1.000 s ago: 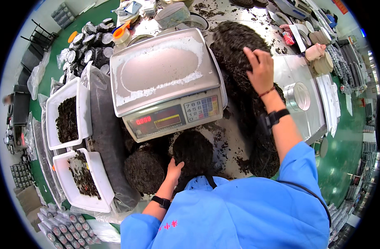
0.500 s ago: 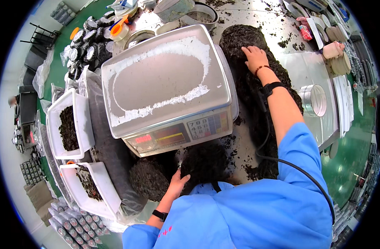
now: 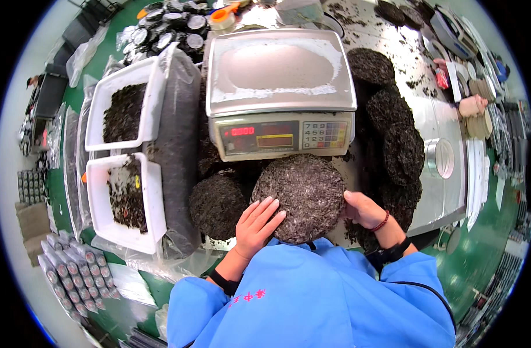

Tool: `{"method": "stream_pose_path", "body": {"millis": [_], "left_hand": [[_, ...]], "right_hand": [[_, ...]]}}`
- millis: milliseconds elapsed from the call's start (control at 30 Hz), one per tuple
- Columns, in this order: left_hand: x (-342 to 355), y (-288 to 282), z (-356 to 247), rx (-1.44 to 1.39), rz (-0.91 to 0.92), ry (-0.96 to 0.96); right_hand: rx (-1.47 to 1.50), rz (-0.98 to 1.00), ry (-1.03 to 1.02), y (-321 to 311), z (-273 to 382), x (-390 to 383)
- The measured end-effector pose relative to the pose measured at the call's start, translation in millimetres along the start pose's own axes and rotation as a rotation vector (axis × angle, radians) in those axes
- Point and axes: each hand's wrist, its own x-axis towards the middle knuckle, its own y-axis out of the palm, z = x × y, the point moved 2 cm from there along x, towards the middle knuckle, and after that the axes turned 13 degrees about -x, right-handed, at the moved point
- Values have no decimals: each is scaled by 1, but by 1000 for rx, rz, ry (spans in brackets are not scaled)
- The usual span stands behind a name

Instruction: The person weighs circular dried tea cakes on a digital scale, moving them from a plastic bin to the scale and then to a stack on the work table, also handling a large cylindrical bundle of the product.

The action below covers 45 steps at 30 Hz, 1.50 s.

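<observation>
A round, dark cake of what looks like dried seaweed [image 3: 303, 200] is held up close to my body, just in front of the scale. My left hand [image 3: 258, 225] grips its left edge, fingers flat across the upper face. On the opposite edge, my right hand [image 3: 364, 210] pinches it with the thumb on top; the fingers beneath are hidden. A similar seaweed cake [image 3: 219, 204] lies to the left, close to the scale. The digital scale [image 3: 280, 75] has a bare metal pan with worn white film around it.
Stacked seaweed cakes [image 3: 402, 145] line the scale's right side. On the left stand two white bins [image 3: 155, 197] holding loose dark flakes, beside a long plastic-wrapped bundle [image 3: 181, 133]. A metal ring [image 3: 440, 158] sits at right; wrapped black packs [image 3: 173, 26] are heaped far left.
My right hand has come back from the stack at the far right to the cake near my body. The cake is now raised between both hands. The whole view has shifted.
</observation>
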Motion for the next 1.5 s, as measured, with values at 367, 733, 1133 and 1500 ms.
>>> {"method": "stream_pose_path", "body": {"millis": [367,733,1133,1500], "left_hand": [[-73,-51,-34,247,-266,-226],[-327,-43,-136,249,-568,-1123],[-475,-176,53,814,-80,-1044],[-585,-231,54,-53,346,-1395]], "right_hand": [[-1071,-914,-890,61,226,1],[-1766,-718,-1206,58,161,86],[-1754,624,-1030,490,-16,76],[-2205,41,-444,557,-188,200]]}}
